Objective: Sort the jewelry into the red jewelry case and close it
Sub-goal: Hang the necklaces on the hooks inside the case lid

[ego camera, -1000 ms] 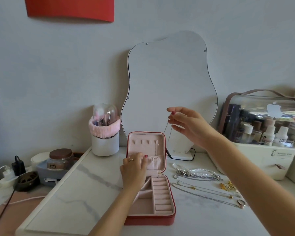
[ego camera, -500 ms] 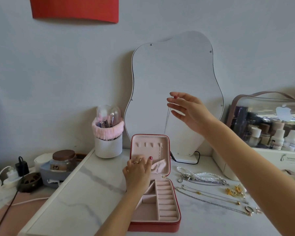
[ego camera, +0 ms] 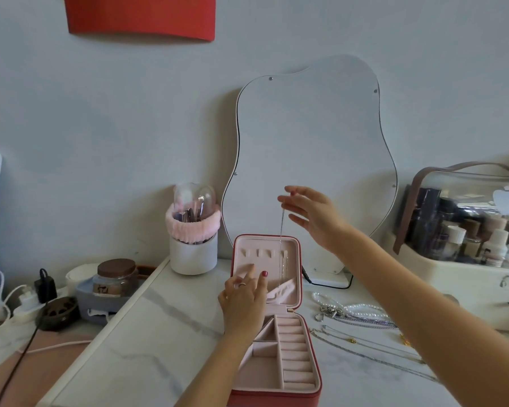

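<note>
The red jewelry case (ego camera: 313, 359) lies open on the marble table, its pink-lined lid (ego camera: 265, 261) standing upright. My right hand (ego camera: 315, 217) is raised above the lid and pinches the top of a thin silver chain (ego camera: 282, 239). The chain hangs straight down in front of the lid's hooks, and its lower end reaches the lid's pink pocket (ego camera: 282, 293). My left hand (ego camera: 243, 301) rests on the lid's lining with fingers spread, next to that pocket. More jewelry lies right of the case: a pearl strand (ego camera: 362, 308), silver chains (ego camera: 365, 321) and thin gold necklaces (ego camera: 365, 345).
A wavy mirror (ego camera: 309, 160) leans on the wall behind the case. A white brush cup (ego camera: 193, 248) with a pink band stands at the left, and a cosmetics organizer (ego camera: 465, 277) at the right. A jar (ego camera: 116, 277), plugs and cables sit beyond the table's left edge.
My right hand has lifted a little and moved right, so the chain now hangs taut. My left hand has slid slightly higher on the lid.
</note>
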